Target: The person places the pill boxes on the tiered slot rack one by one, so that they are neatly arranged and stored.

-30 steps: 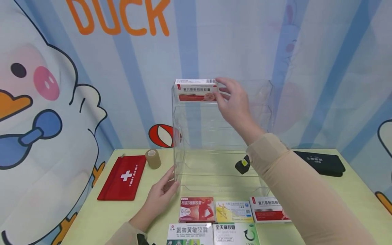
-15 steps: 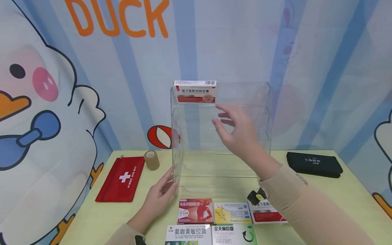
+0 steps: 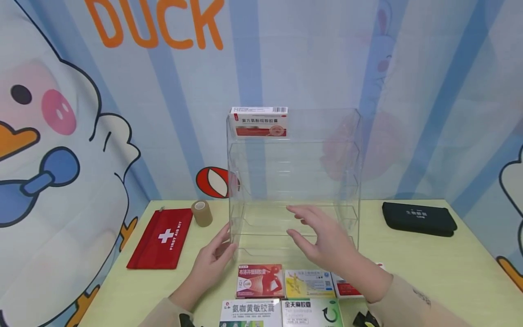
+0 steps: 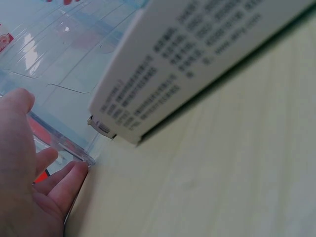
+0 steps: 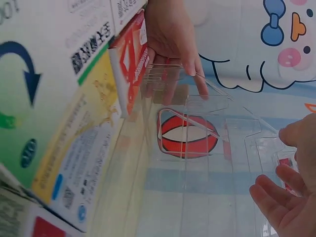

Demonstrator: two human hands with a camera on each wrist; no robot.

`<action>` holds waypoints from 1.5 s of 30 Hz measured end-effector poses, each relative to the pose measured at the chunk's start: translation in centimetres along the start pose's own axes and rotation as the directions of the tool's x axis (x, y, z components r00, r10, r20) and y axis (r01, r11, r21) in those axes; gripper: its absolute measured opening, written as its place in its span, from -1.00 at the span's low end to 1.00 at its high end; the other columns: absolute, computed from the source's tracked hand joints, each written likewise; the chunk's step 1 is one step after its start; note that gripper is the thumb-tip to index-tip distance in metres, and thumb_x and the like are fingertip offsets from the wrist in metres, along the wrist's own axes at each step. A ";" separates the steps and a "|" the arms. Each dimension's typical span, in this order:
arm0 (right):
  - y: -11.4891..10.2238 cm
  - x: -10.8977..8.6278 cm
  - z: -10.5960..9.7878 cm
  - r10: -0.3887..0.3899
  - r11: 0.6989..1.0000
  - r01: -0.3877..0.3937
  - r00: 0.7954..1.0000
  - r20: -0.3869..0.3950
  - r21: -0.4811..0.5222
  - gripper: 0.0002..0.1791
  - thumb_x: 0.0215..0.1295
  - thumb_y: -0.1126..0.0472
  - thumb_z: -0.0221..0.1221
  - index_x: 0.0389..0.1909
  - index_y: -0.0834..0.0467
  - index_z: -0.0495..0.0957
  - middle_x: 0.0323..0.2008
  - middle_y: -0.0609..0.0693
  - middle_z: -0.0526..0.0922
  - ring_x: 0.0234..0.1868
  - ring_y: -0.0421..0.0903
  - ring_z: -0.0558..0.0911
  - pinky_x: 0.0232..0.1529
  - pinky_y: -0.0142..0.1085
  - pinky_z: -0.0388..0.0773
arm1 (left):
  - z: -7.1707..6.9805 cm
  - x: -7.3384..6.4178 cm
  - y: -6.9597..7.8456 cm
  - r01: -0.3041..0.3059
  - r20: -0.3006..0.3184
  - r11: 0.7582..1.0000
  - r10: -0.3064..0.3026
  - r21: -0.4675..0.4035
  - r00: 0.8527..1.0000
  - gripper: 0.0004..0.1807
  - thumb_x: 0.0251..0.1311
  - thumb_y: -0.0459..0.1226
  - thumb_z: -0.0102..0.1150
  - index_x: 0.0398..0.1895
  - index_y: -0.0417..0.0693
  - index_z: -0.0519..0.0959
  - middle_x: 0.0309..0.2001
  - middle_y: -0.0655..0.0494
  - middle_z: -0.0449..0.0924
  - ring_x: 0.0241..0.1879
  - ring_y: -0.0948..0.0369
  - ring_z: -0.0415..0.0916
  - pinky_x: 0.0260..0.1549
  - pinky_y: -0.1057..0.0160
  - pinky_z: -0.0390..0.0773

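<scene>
A clear plastic tiered rack (image 3: 294,235) stands upright on the table. My left hand (image 3: 210,259) rests against its lower left side, thumb spread from the fingers; in the left wrist view, the fingers (image 4: 69,185) touch the rack's corner. My right hand (image 3: 327,236) hovers before the lower tiers with fingers parted and nothing between them. One white-and-red medicine box (image 3: 261,125) stands in the top tier at the left. Before the rack lie a red box (image 3: 259,280), a yellow-and-white box (image 3: 309,284), another white-and-red box (image 3: 347,288), a white box (image 3: 250,313) and a green-and-white box (image 3: 312,313).
To the left lie a red first aid pouch (image 3: 161,238) and a brown tape roll (image 3: 202,213). A black zipped case (image 3: 418,219) is at the back right of the table (image 3: 416,268). Behind everything hangs a printed duck backdrop (image 3: 294,59).
My right hand has let go of the white-and-red box in the top tier and moved down toward the boxes in front. The left hand has stayed at the rack's side.
</scene>
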State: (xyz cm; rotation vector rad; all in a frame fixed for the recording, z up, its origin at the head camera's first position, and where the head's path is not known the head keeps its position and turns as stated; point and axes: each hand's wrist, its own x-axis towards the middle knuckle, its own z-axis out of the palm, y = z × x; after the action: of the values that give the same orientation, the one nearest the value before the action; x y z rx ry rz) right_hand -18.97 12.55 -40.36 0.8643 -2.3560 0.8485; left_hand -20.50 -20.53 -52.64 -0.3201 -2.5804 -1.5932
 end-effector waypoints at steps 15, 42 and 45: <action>1.5 -6.8 -0.6 0.125 0.989 -0.142 0.954 0.273 0.043 -0.32 0.49 -0.10 0.42 0.54 -0.02 0.51 0.34 -0.09 0.72 0.10 -0.09 0.80 0.09 -0.16 0.85 | -0.3 0.3 0.2 0.016 0.005 1.000 -0.016 0.016 1.000 -0.24 0.60 -0.01 0.26 0.75 0.52 0.21 0.54 0.00 0.57 0.50 -0.03 0.60 0.44 -0.02 0.64; 3.3 -11.6 -1.5 0.257 0.826 -0.515 0.707 0.659 0.230 -0.24 0.31 -0.21 0.53 0.50 -0.27 0.51 0.43 -0.18 0.56 0.34 -0.16 0.53 0.25 -0.42 0.69 | -0.1 0.0 0.2 0.025 0.013 1.000 -0.025 -0.011 1.000 -0.25 0.59 0.03 0.26 0.73 0.59 0.21 0.56 0.02 0.55 0.50 -0.02 0.60 0.43 0.01 0.65; 3.3 -11.4 -1.4 0.254 0.831 -0.521 0.669 0.699 0.196 -0.25 0.24 -0.22 0.57 0.45 -0.28 0.56 0.34 -0.22 0.60 0.22 -0.25 0.54 0.18 -0.48 0.69 | 0.0 -0.1 0.1 0.028 0.013 1.000 -0.028 -0.012 1.000 -0.25 0.60 0.00 0.26 0.74 0.57 0.21 0.56 0.00 0.55 0.48 -0.02 0.62 0.43 0.01 0.65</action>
State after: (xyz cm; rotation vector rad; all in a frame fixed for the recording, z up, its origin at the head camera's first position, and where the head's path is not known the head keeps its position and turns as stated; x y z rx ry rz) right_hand -13.23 20.01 -47.73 0.9081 -3.1399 1.4127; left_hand -20.40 -20.52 -52.55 -0.2973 -2.5969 -1.6222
